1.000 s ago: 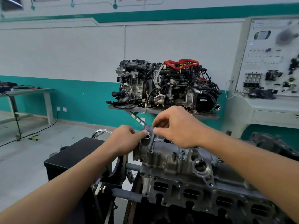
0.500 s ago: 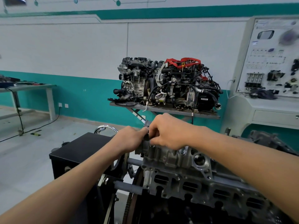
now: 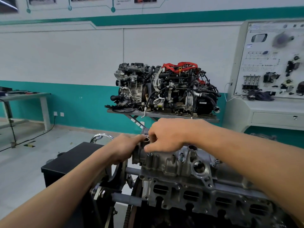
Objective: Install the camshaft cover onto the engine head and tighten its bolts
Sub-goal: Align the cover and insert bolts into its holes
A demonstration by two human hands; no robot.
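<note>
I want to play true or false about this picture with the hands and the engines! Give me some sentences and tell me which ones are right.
1. The left hand and the right hand are at the same end of the engine part. True.
2. The engine at the back has blue straps on top. False: the straps are red.
3. That engine sits on the floor. False: it rests on a raised shelf.
4. A white board with car parts on it stands at the right. True.
</note>
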